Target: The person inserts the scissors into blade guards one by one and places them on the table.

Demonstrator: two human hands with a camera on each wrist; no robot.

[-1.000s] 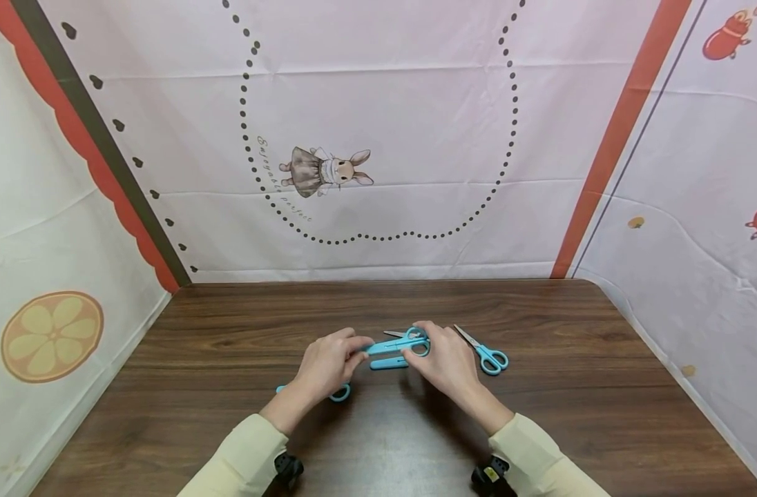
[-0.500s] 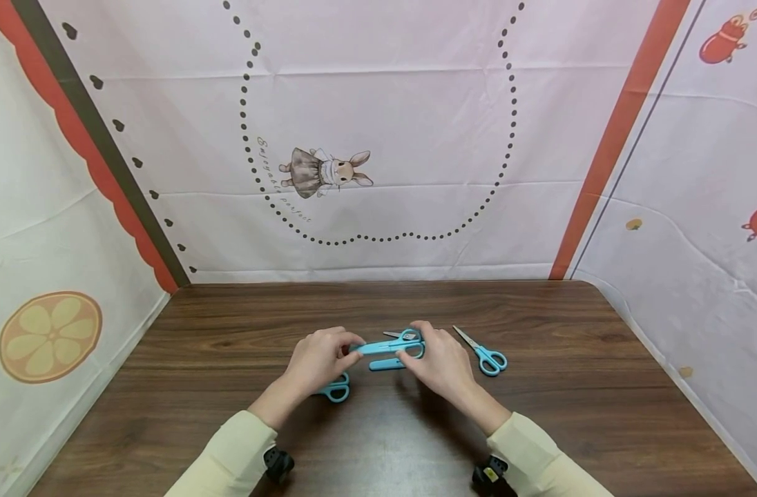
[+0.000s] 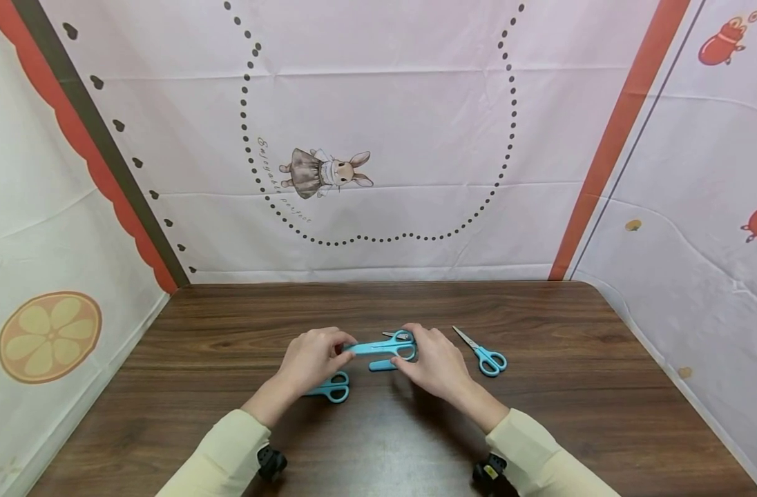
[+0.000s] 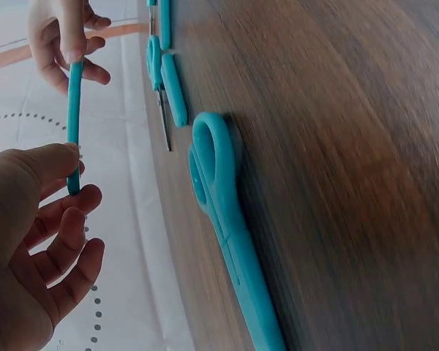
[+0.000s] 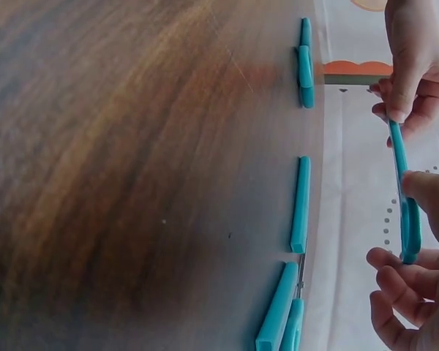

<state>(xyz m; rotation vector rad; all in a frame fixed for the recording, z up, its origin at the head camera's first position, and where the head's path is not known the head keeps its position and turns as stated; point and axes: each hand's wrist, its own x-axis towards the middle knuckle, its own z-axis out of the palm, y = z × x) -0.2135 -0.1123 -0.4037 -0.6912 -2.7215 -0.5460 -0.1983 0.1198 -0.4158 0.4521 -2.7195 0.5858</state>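
Note:
Both hands hold one pair of blue scissors [image 3: 371, 348], its blades covered by a blue sheath, raised above the table. My left hand [image 3: 309, 355] pinches the sheath's far end between thumb and finger. With thumb and fingers, my right hand [image 3: 439, 364] grips the handle loops. Below the left hand lies a second sheathed pair of scissors [image 4: 230, 227], fully seen in the left wrist view only in part, as its tip is cut off. A loose blue sheath [image 3: 382, 365] lies beneath the held pair, beside scissors with bare blades [image 3: 394, 335], partly hidden in the head view.
Another bare-bladed pair of blue scissors [image 3: 490, 360] lies right of the right hand. A further blue sheath [image 4: 165, 25] shows in the left wrist view. The brown wooden table [image 3: 242, 310] meets printed cloth walls [image 3: 416, 207] at its back and sides.
Both hands have moved left with the held scissors, the left hand a little more at first. More of the sheathed scissors beneath the left hand is uncovered.

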